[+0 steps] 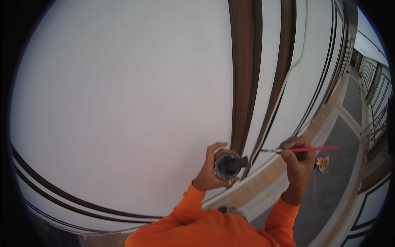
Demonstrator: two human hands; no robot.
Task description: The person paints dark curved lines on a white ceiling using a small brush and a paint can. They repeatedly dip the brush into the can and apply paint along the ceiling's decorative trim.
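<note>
My left hand [208, 173] is wrapped round a small round pot [227, 166] of dark paint, held close to the white wall. Something dark and flat sticks out at the pot's right rim. In my right hand [299, 155] a thin paintbrush [324, 148] with a red handle is pinched between thumb and fingers. Its dark tip points left and appears to meet the edge of a dark brown wall strip [281, 61], beside a pale cable [293, 66]. A wider brown strip [245, 66] with black borders runs down the wall behind the pot.
Dark double lines [82, 202] cross the wall low on the left. A wooden-looking floor border [255, 188] edges grey carpet [319, 208]. An orange-brown crumpled item [323, 164] lies on the carpet. Metal railings [376, 99] stand at the far right.
</note>
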